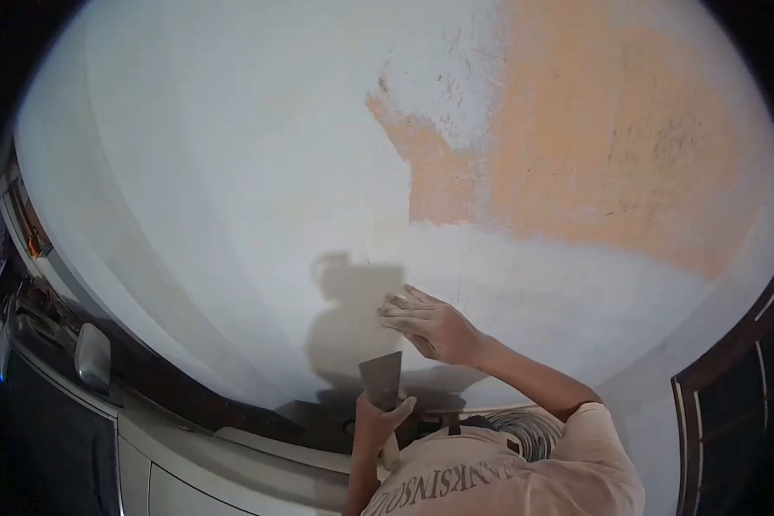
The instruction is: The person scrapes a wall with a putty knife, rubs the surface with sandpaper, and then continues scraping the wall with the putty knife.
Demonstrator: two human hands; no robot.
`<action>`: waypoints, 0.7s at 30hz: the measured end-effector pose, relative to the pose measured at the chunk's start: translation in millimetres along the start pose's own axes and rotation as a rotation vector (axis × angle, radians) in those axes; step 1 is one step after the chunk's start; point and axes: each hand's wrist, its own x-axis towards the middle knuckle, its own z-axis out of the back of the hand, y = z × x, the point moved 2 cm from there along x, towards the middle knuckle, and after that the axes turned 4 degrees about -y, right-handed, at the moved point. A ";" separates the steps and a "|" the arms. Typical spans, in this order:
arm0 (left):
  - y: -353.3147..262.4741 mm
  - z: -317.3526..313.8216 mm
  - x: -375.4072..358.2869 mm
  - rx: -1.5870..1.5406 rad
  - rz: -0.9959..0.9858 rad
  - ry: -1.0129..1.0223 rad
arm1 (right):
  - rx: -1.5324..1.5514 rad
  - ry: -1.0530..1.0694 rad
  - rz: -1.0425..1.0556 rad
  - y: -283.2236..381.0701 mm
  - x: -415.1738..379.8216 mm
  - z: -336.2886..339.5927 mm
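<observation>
My left hand (377, 428) is closed around the handle of a putty knife (381, 378), low in front of my body. The knife's flat, dark blade points up, and the fingers partly hide its handle. My right hand (434, 328) is raised at the wall (232, 172), fingers stretched out and slightly bent. Its fingertips appear to touch the white surface; I see nothing held in it. Above and to the right of this hand, an orange patch (568, 146) shows with ragged edges amid the white. A shadow of my head and body falls on the wall left of my hands.
Behind my right arm lies a coiled hose or cable (533, 434) near the wall's foot. A dark framed panel (735, 413) stands at the right. Lower left are a pale cabinet-like surface (189, 490), a dark panel (47, 439) and a rounded grey object (93, 355).
</observation>
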 end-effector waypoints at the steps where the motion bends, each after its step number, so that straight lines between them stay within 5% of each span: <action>1: 1.4 2.9 -2.4 -0.047 -0.006 -0.012 | -0.098 0.091 0.075 -1.7 -2.3 -15.1; 2: 3.1 5.1 -4.4 -0.099 -0.014 -0.025 | -0.191 0.176 0.160 -3.5 -5.0 -30.4; 3: 8.3 8.6 -7.4 0.082 -0.311 -0.161 | -0.272 0.254 0.251 -5.2 -7.8 -45.4; 6: -6.6 24.5 -19.1 -0.072 0.078 -0.055 | -0.430 0.127 0.349 -27.9 19.3 -34.9; 7: -4.2 30.6 -20.4 -0.075 0.105 -0.082 | -0.584 0.091 0.362 -31.8 33.9 -23.2; 10: 10.8 42.1 -19.3 -0.066 0.065 -0.195 | -0.072 0.044 0.373 -5.1 36.2 -58.4; 12: 33.7 45.8 -23.0 -0.035 -0.009 -0.264 | -0.147 0.213 0.364 -2.1 34.4 -81.2; 14: 30.0 48.9 -29.7 -0.046 0.034 -0.253 | -0.024 0.475 0.128 -13.3 57.0 -72.8; 15: 25.9 47.8 -28.7 -0.067 0.077 -0.228 | -0.419 0.327 0.186 -43.9 54.6 -81.6; 18: 56.8 61.7 -28.4 -0.260 0.283 -0.235 | 0.061 0.108 0.209 -21.4 66.3 -104.4; 21: 120.2 65.7 -18.6 -0.111 0.210 -0.365 | 0.317 0.286 0.169 38.8 60.0 -168.1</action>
